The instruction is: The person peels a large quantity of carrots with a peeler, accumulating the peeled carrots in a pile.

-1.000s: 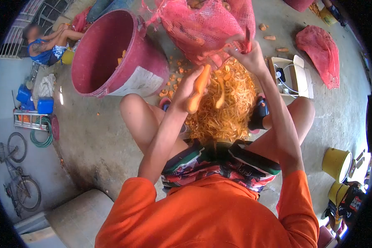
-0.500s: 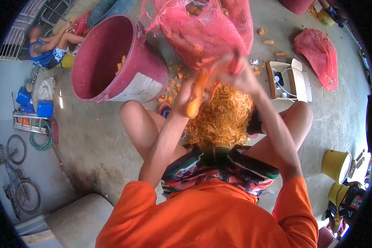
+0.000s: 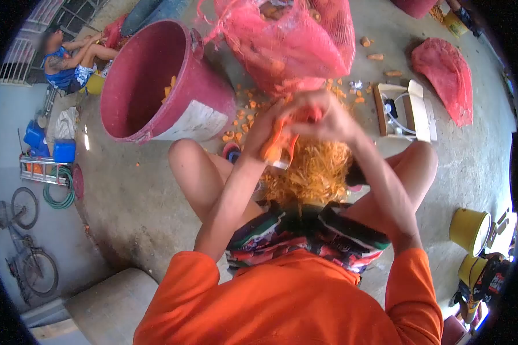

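Note:
My left hand (image 3: 261,131) is closed around an orange carrot (image 3: 271,146), whose near end points down toward me. My right hand (image 3: 332,119), a little blurred, grips a red-orange peeler (image 3: 289,148). The peeler's head lies against the carrot near its lower end. Below both hands, a heap of orange peelings (image 3: 311,175) sits between my legs. A red mesh sack (image 3: 288,54) with carrots inside stands just beyond the hands.
At the left a large maroon bin (image 3: 213,86) leans, with some carrots inside. Carrot ends (image 3: 244,123) litter the floor. To the right are an open cardboard box (image 3: 406,112), a red sack (image 3: 443,75) and a yellow bucket (image 3: 468,230). Another person (image 3: 66,66) sits far left.
My right hand has brought the peeler down along the carrot toward its near end. The left hand keeps hold of the carrot. The seated person has raised their head.

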The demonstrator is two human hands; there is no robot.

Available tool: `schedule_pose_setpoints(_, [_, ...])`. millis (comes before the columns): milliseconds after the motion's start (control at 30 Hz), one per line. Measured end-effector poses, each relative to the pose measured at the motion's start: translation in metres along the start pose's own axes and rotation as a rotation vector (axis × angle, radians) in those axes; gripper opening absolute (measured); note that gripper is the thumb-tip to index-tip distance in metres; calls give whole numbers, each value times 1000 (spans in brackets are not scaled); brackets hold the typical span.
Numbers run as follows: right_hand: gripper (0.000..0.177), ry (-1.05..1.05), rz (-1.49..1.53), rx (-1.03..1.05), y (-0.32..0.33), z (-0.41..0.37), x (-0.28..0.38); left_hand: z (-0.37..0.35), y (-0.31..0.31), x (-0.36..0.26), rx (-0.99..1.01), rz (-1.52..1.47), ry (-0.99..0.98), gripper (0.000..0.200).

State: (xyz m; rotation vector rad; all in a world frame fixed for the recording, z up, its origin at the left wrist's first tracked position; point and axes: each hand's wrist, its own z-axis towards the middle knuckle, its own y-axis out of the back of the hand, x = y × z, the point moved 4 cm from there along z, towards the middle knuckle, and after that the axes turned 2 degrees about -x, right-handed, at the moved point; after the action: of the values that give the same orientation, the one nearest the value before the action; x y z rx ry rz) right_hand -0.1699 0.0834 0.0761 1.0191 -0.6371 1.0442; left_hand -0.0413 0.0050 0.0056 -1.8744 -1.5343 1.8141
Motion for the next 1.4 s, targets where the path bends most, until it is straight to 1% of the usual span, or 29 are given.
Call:
schedule_pose_setpoints(33, [27, -25, -55, -78, 10, 1, -10, -1, -1, 0, -9, 6, -24, 32])
schedule_pose_setpoints(67, [27, -163, 90, -206, 28, 2, -42, 4, 10, 7, 74, -32, 66, 32])
schedule_pose_setpoints(100, [27, -303, 235, -330, 40, -4, -69, 6, 25, 12, 74, -38, 70, 32])
schedule_pose_setpoints(167, [26, -257, 128, -364, 54, -7, -68, 10, 38, 21, 204, -343, 273, 38])
schedule_pose_setpoints(200, [25, -210, 25, -405, 61, -3, -65, 11, 39, 20, 248, -352, 266, 35])
schedule_pose_setpoints(233, [25, -205, 22, -403, 52, -3, -49, 2, 12, 10, 252, -351, 261, 35])
schedule_pose_setpoints(300, [24, 88, -186, -164, 11, -1, 12, -17, -52, -20, -85, -158, 123, 39])
schedule_pose_setpoints(333, [24, 94, -187, -164, 13, 3, 12, -5, -22, -8, 36, 29, 0, 40])
schedule_pose_setpoints(400, [25, 73, -74, -53, 4, 3, 8, -4, -10, -5, 94, -20, 27, 38])
schedule_pose_setpoints(433, [26, -22, -53, -169, 19, 1, -12, -7, -6, 0, 160, -77, 55, 36])
schedule_pose_setpoints(467, [26, -161, -45, -291, 43, 0, -39, -6, 9, 7, 25, -118, 225, 31])
schedule_pose_setpoints(500, [25, -300, -39, -410, 58, 1, -48, -7, 15, 9, 30, -123, 227, 31])
schedule_pose_setpoints(567, [25, -321, 42, -413, 60, -5, -51, -2, 22, 13, 84, -236, 274, 28])
schedule_pose_setpoints(633, [24, -343, 131, -415, 46, -6, -34, 1, 13, 10, 83, -200, 253, 28])
schedule_pose_setpoints(700, [24, 84, -120, -45, 9, 1, 11, -2, -16, -3, 4, -101, 119, 27])
schedule_pose_setpoints(767, [23, 104, -170, -107, 13, 3, 0, 0, 3, 3, 1, -19, 67, 25])
schedule_pose_setpoints(800, [23, 113, -225, -169, 16, 0, -7, -3, 11, 7, 65, -69, 155, 24])
schedule_pose_setpoints(833, [23, 107, -226, -174, 30, 0, -21, -3, 13, 8, 140, -121, 234, 23])
schedule_pose_setpoints(900, [25, -279, -49, -396, 70, -1, -52, -8, 13, 11, 71, -80, 245, 23])
schedule_pose_setpoints(967, [24, -297, 76, -388, 64, -4, -47, -2, 13, 11, 81, -234, 267, 22])
schedule_pose_setpoints(1000, [24, -330, 209, -376, 53, -6, -37, -3, 8, 9, 80, -236, 263, 22])
schedule_pose_setpoints(1033, [24, -330, 207, -371, 39, -5, -22, -5, -3, 4, 41, -222, 212, 23])
schedule_pose_setpoints(1100, [20, 202, -31, -50, 3, 5, 25, -5, -18, -4, -33, -187, 109, 27])
schedule_pose_setpoints(1133, [20, 204, -27, -54, 5, 6, 20, -4, -14, -1, -68, -190, 97, 31])
schedule_pose_setpoints(1167, [18, 191, -141, -135, 9, 4, 10, -4, -2, 3, -75, -186, 105, 31])
schedule_pose_setpoints(1233, [17, 167, -260, -212, 28, -1, -17, -1, 22, 16, 102, -304, 278, 30])
schedule_pose_setpoints(1300, [20, -220, -29, -418, 66, -1, -58, -1, 26, 18, 117, -351, 296, 31])
schedule_pose_setpoints(1367, [21, -216, -11, -426, 65, -4, -64, 0, 23, 14, 88, -273, 284, 31])
schedule_pose_setpoints(1400, [22, -186, 79, -338, 44, -5, -42, -2, 15, 11, 113, -319, 250, 29])
